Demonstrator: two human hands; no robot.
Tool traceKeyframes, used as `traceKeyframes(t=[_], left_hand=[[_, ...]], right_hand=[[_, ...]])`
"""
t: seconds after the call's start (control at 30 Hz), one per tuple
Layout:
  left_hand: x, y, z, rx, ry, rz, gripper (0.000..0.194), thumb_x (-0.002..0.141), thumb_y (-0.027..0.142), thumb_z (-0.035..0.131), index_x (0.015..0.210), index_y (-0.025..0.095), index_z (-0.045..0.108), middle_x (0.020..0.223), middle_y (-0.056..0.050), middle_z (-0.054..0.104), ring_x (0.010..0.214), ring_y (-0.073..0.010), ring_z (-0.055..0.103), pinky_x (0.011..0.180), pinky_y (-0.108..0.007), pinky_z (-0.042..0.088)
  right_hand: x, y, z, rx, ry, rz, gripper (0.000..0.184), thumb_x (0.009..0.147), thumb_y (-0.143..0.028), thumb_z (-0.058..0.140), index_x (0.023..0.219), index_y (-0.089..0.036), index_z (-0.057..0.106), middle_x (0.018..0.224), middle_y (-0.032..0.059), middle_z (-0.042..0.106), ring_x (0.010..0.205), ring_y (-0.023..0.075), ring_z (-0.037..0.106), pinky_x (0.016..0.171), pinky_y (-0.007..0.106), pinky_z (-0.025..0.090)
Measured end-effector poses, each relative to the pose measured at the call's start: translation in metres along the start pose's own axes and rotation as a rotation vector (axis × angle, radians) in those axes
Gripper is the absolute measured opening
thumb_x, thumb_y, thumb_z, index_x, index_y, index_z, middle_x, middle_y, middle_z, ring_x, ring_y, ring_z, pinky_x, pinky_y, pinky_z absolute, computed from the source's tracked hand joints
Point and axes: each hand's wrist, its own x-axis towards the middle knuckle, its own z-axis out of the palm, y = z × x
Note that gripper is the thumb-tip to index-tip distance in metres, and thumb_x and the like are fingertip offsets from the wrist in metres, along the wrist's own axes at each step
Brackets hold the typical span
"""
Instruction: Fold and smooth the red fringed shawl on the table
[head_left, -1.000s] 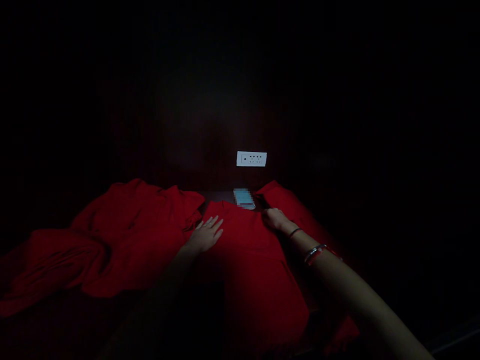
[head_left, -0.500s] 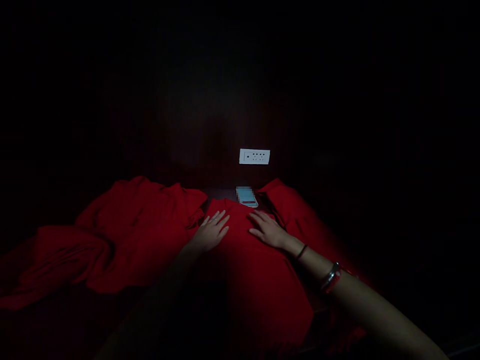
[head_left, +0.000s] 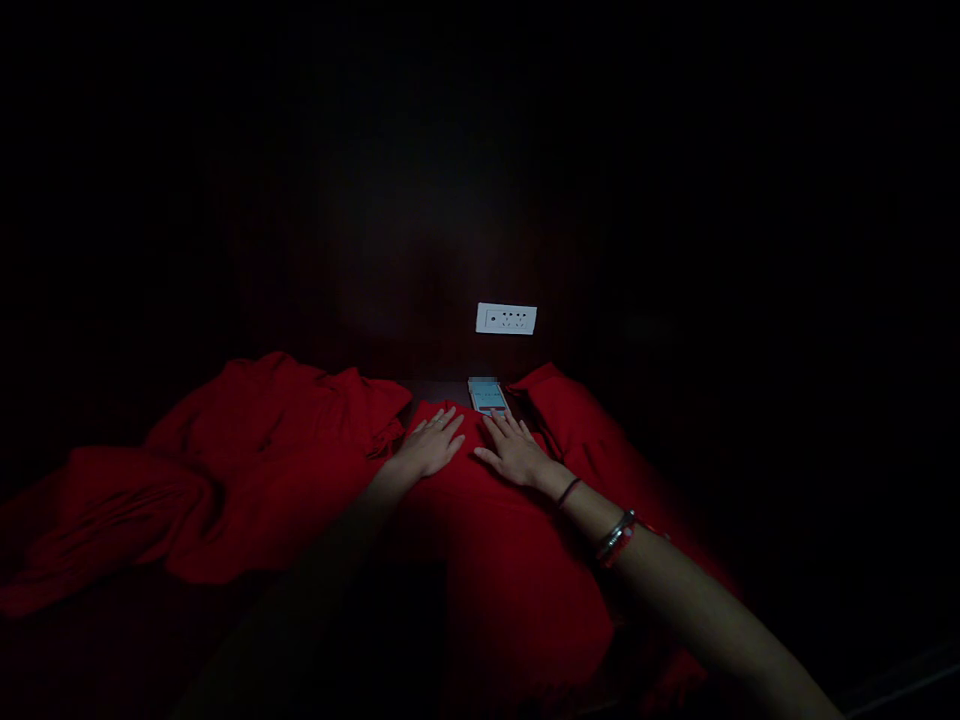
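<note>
A piece of red cloth [head_left: 517, 540] lies spread out in front of me, its near part hanging toward the bottom of the view. My left hand [head_left: 433, 444] rests flat on its far left part, fingers apart, with a ring on one finger. Flat on the far right part is my right hand [head_left: 516, 450], also with fingers spread; its wrist carries a dark band and bangles. Neither hand grips anything. Just beyond the right fingertips lies a phone [head_left: 486, 393] with a lit screen, its lower end partly behind the fingers.
Crumpled red cloth [head_left: 277, 430] is heaped on the left. More red cloth [head_left: 581, 410] lies on the right. A white wall socket [head_left: 506, 319] sits on the dark wall behind the phone. The surroundings are very dark.
My right hand has slid left, closer to my left hand, and its fingertips now reach the phone's near end. My left hand has shifted slightly forward and right.
</note>
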Motion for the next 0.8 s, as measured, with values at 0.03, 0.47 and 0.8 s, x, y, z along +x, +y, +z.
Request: traceKeyframes(t=[0.03, 0.47, 0.8], left_hand=[[0.006, 0.001, 0.001, -0.018, -0.03, 0.01, 0.052, 0.084, 0.042, 0.015, 0.13, 0.018, 0.019, 0.137, -0.005, 0.014, 0.124, -0.0201, 0.013, 0.097, -0.038, 0.019], [0.015, -0.008, 0.013, 0.017, -0.073, -0.284, 0.072, 0.074, 0.063, 0.012, 0.129, 0.018, 0.023, 0.136, -0.011, 0.016, 0.124, -0.0262, 0.013, 0.098, -0.045, 0.013], [-0.019, -0.008, 0.014, 0.069, -0.042, -0.048, 0.056, 0.082, 0.048, 0.018, 0.129, 0.018, 0.025, 0.135, -0.008, 0.023, 0.123, -0.0218, 0.02, 0.098, -0.038, 0.018]], right_hand=[[0.004, -0.001, 0.005, 0.007, -0.026, 0.004, 0.075, 0.075, -0.063, 0.009, 0.132, -0.014, 0.012, 0.138, 0.0067, 0.007, 0.125, 0.0224, 0.001, 0.099, 0.039, 0.006], [-0.01, 0.012, 0.012, -0.001, -0.216, 0.298, 0.083, 0.074, -0.064, 0.007, 0.131, -0.004, 0.011, 0.137, 0.0168, 0.004, 0.125, 0.0257, 0.0, 0.099, 0.039, 0.004], [-0.04, 0.017, 0.016, 0.013, -0.201, 0.238, 0.078, 0.074, -0.064, 0.005, 0.133, -0.013, 0.011, 0.138, 0.0126, 0.005, 0.125, 0.0246, 0.0, 0.099, 0.039, 0.006]])
